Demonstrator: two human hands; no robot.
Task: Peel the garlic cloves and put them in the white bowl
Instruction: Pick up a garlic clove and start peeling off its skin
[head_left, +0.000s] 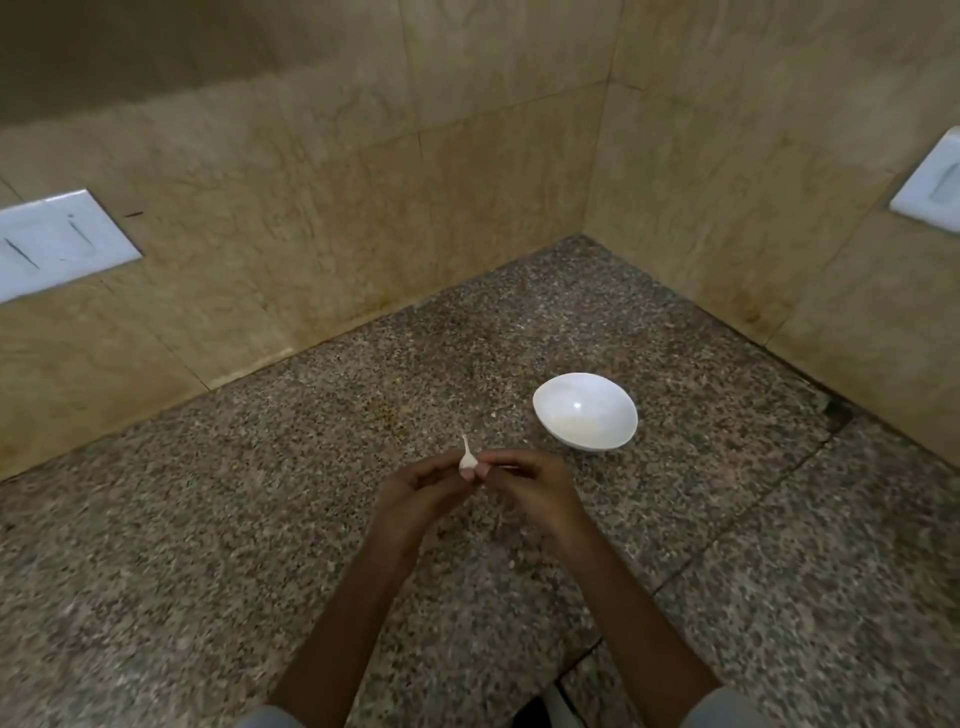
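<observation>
A small white garlic clove (467, 458) with a thin pointed tip sticking up is held between both my hands over the speckled granite counter. My left hand (415, 493) pinches it from the left and my right hand (530, 486) pinches it from the right, fingers curled. The white bowl (584, 410) stands on the counter just beyond and to the right of my right hand; I see nothing in it.
The granite counter (260, 519) runs into a corner of beige tiled walls. White switch plates sit on the left wall (57, 244) and right wall (930, 184). A seam in the counter (727, 535) runs diagonally at right.
</observation>
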